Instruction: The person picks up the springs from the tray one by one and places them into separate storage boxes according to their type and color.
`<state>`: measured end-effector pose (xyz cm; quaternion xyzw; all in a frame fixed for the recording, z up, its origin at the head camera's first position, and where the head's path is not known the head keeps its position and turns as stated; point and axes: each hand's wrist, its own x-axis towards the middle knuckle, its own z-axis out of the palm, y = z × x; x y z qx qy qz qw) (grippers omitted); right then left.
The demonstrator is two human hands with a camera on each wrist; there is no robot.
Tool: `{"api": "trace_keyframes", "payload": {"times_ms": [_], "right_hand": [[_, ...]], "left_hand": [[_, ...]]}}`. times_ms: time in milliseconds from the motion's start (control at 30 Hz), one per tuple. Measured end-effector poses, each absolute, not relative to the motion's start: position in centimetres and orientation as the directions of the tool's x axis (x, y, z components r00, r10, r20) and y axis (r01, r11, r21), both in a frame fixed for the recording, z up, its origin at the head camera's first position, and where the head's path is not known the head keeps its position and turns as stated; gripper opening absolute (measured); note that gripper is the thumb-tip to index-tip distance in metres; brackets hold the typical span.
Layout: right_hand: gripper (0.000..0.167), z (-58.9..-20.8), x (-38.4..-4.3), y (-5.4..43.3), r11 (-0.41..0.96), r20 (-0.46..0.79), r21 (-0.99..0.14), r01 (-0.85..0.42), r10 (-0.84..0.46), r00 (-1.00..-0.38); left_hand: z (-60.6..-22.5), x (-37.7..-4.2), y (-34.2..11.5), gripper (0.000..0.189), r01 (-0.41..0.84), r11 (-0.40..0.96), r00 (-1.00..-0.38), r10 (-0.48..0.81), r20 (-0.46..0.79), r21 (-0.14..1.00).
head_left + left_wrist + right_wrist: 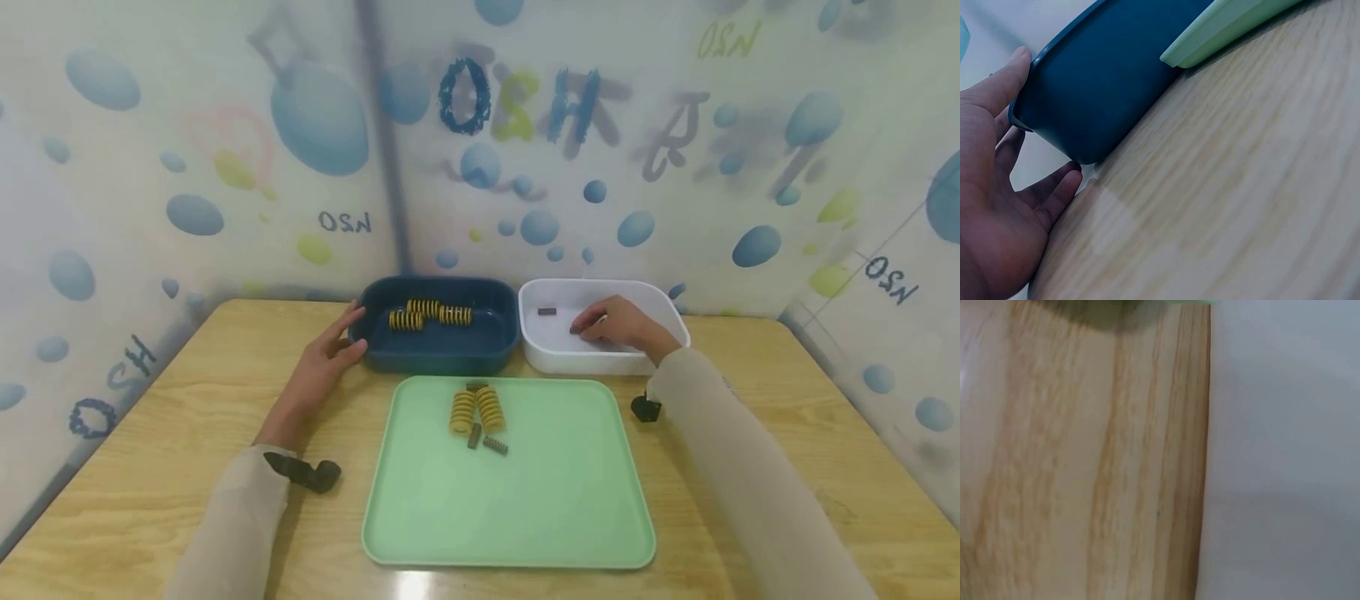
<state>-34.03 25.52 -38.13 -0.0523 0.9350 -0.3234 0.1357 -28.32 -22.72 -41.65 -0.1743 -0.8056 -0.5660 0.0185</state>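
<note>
My right hand (617, 322) reaches into the white bin (577, 362), its thumb and fingertips pinching a small dark spring (574, 330) near the bin's floor. Another small dark spring (547, 311) lies farther back in that bin. At the left end of the dark blue bin (438, 364), my left hand (324, 354) rests against the rim, fingers extended; the left wrist view shows the thumb on the bin's edge (1038, 59). Inside the blue bin lie three yellow coil springs (455, 315). The right wrist view does not show the hand.
In front of the bins lies a green tray (510, 517). Near its back edge are two large yellow springs (490, 408) and three small dark springs (496, 446). All stand on a wooden table (705, 517), with a patterned wall (480, 225) close behind.
</note>
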Motion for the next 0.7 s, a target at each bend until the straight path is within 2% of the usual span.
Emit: {"api": "trace_keyframes", "payload": {"times_ms": [300, 700], "right_hand": [[0.025, -38.42, -34.08, 25.52, 0.773, -0.230, -0.634, 0.029, -0.153, -0.961], [0.029, -37.64, -34.08, 25.45, 0.766, -0.203, -0.643, 0.017, -0.149, -0.968]], "left_hand": [[-41.77, -28.15, -22.74, 0.059, 0.288, 0.293, -0.941, 0.266, 0.212, 0.912], [-41.22, -28.30, -22.60, 0.058, 0.273, 0.273, -0.945, 0.257, 0.204, 0.922]]}}
